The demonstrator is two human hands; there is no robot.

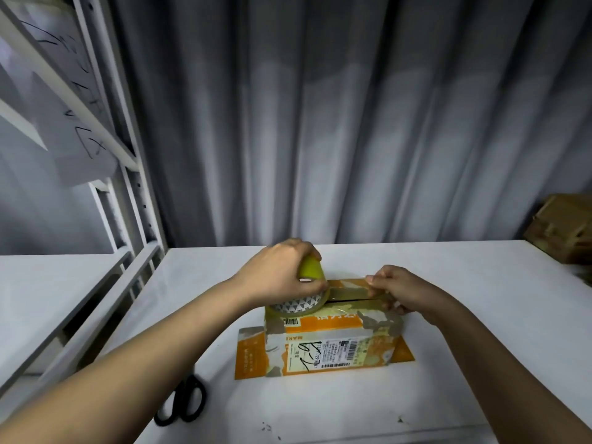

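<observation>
- I see the work item, an orange-and-white printed cardboard carton (336, 341), lying on the white table (448, 363) directly in front of the person, between the two forearms.
- Both hands are on the top face of the carton, at its far edge. The carton body and its white shipping label (326, 349) lie below the hands, on the side nearer the camera.
- Left hand (282, 274): fingers curled round a roll of yellowish transparent packing tape (307, 304), whose inner core carries a black-and-white triangle print. The roll rests on the left end of the carton top.
- Right hand (403, 293): fingertips pinched on the free end of the drawn-out tape strip (349, 291), at the right end of the carton top.
- The strip runs from the roll to the right hand, along the dark seam where the top flaps meet. I cannot tell whether it is stuck down along its whole length.
- The hands are apart, one at each end of the carton top, with the strip between them.
- A pair of black-handled scissors (184, 402) lies on the table under the left forearm, well apart from the carton.
- Behind the table hangs a grey pleated curtain (320, 123). A white metal shelf rack (134, 187) stands on the left, and a brown cardboard box (563, 229) sits at the far right edge.
</observation>
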